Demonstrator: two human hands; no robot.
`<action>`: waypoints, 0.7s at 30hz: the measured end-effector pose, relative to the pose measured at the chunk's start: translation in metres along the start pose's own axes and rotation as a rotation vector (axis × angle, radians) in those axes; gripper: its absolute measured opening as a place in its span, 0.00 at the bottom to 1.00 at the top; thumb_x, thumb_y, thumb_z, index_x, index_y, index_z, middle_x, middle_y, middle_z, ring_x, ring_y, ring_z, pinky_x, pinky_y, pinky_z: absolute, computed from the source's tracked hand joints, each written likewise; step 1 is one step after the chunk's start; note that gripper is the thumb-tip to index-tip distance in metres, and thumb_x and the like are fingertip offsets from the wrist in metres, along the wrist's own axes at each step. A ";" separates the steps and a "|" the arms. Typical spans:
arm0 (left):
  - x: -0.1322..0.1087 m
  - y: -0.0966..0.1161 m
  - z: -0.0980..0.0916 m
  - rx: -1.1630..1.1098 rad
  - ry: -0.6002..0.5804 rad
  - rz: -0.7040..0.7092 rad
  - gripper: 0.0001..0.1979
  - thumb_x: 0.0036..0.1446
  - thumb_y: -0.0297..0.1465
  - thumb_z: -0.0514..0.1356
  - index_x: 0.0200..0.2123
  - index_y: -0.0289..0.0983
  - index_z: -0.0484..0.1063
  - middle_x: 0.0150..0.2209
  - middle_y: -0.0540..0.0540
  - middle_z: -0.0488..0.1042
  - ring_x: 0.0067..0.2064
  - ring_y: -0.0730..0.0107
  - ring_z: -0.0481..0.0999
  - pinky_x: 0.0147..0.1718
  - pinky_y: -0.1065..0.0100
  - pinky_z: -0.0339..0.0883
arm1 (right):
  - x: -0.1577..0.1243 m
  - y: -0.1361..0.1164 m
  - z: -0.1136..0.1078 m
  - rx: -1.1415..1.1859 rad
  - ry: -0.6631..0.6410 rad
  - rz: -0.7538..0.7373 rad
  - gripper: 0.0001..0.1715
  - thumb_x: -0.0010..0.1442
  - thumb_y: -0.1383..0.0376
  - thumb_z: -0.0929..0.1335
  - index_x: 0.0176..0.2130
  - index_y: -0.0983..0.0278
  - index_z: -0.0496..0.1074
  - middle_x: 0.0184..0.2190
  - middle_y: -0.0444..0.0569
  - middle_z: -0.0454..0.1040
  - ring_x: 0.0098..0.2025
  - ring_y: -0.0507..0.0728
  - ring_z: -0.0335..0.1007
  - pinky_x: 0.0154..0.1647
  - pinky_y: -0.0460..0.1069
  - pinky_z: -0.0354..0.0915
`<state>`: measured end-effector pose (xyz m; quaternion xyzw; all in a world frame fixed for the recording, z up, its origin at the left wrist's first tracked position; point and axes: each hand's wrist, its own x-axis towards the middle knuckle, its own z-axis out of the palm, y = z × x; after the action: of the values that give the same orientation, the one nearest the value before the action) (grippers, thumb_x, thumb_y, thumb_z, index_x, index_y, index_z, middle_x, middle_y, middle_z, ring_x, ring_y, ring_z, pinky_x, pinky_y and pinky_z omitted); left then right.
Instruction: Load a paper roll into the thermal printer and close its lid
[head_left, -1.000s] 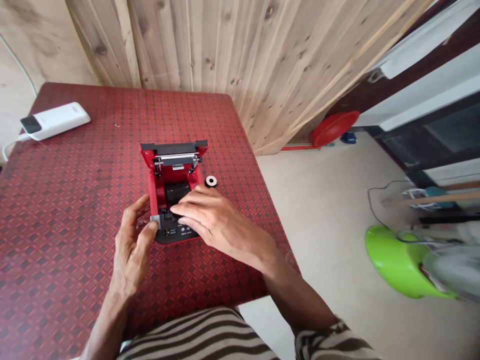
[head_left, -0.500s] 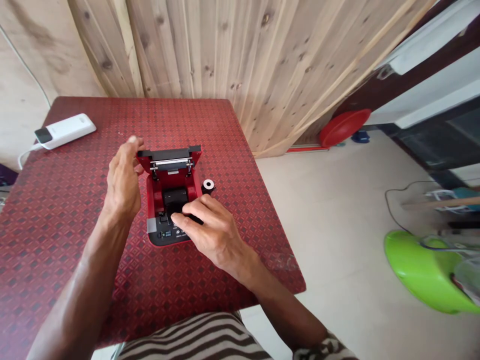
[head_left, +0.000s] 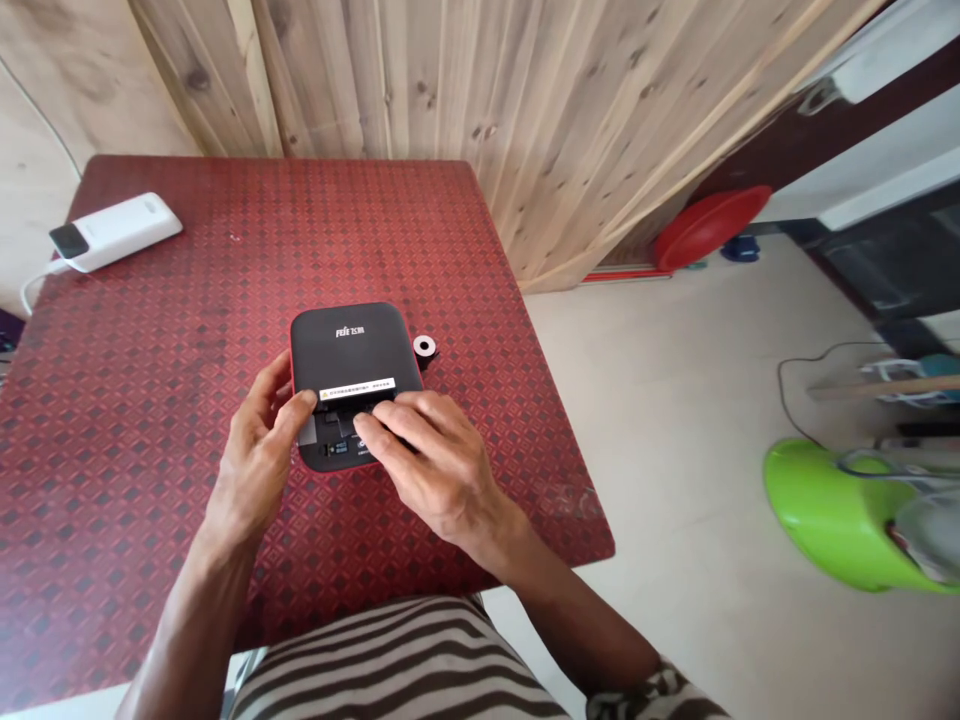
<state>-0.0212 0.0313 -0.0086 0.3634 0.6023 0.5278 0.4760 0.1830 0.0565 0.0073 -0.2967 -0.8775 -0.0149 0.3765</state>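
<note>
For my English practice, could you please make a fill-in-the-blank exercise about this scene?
The black, rounded-square lid bears a printed strip label coloured ____.
The left hand holds the side of a black-and-red boxy device, with only the ____ on top.
A white roll with a dark centre sits to the device's ____.
Missing words: white; thumb; right.

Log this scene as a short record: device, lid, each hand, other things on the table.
Device: black and red, on the patterned red table
Lid: down, dark gap at its front edge
Left hand: holds the device's left side, thumb by the lid's front corner
Right hand: fingertips at the gap; anything pinched is hidden
Right of device: small white-topped roll
Far left: white block, dark end, cable
</note>
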 end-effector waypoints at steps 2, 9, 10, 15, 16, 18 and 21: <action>0.000 -0.003 0.001 0.001 -0.011 0.017 0.32 0.67 0.46 0.68 0.69 0.42 0.74 0.64 0.39 0.81 0.62 0.47 0.82 0.59 0.50 0.78 | 0.000 0.000 -0.001 0.016 0.003 0.060 0.08 0.75 0.73 0.70 0.49 0.67 0.81 0.48 0.54 0.87 0.50 0.59 0.80 0.54 0.55 0.77; 0.000 -0.008 0.004 0.027 0.063 0.089 0.29 0.67 0.45 0.69 0.67 0.42 0.77 0.61 0.40 0.82 0.59 0.50 0.84 0.54 0.55 0.81 | -0.004 -0.002 -0.003 0.047 -0.056 0.193 0.08 0.77 0.68 0.70 0.51 0.62 0.81 0.57 0.55 0.87 0.61 0.62 0.83 0.63 0.59 0.75; 0.000 -0.008 0.004 0.026 0.055 0.090 0.30 0.67 0.45 0.69 0.68 0.42 0.76 0.61 0.39 0.82 0.59 0.50 0.84 0.53 0.56 0.81 | -0.004 -0.002 -0.003 0.051 -0.053 0.194 0.08 0.76 0.69 0.71 0.51 0.63 0.81 0.57 0.55 0.87 0.60 0.62 0.83 0.63 0.59 0.75; 0.000 -0.008 0.005 0.036 0.070 0.093 0.30 0.66 0.45 0.69 0.68 0.41 0.76 0.60 0.38 0.83 0.61 0.49 0.83 0.49 0.57 0.82 | -0.004 -0.001 -0.003 0.068 -0.054 0.181 0.08 0.76 0.69 0.70 0.52 0.64 0.81 0.56 0.55 0.87 0.59 0.62 0.84 0.63 0.59 0.76; -0.001 -0.009 0.005 0.027 0.076 0.086 0.31 0.66 0.46 0.69 0.68 0.41 0.76 0.61 0.38 0.83 0.61 0.48 0.83 0.50 0.57 0.82 | -0.003 -0.001 -0.003 0.066 -0.056 0.175 0.09 0.76 0.69 0.70 0.52 0.64 0.81 0.56 0.56 0.87 0.59 0.62 0.84 0.63 0.59 0.76; -0.003 -0.011 0.003 -0.004 0.079 0.064 0.31 0.65 0.46 0.70 0.67 0.41 0.76 0.62 0.39 0.82 0.62 0.48 0.83 0.55 0.54 0.81 | -0.004 -0.001 -0.003 0.062 -0.054 0.169 0.10 0.76 0.70 0.70 0.54 0.65 0.80 0.55 0.56 0.87 0.59 0.63 0.84 0.63 0.60 0.76; -0.012 -0.015 -0.003 -0.043 0.078 0.068 0.29 0.67 0.47 0.68 0.67 0.43 0.77 0.67 0.38 0.79 0.68 0.47 0.79 0.66 0.48 0.75 | -0.008 -0.002 -0.004 0.066 -0.021 0.178 0.14 0.75 0.71 0.71 0.59 0.65 0.77 0.55 0.56 0.87 0.59 0.63 0.84 0.63 0.60 0.78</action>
<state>-0.0194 0.0160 -0.0213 0.3526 0.5960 0.5704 0.4417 0.1884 0.0498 0.0056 -0.3609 -0.8517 0.0505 0.3765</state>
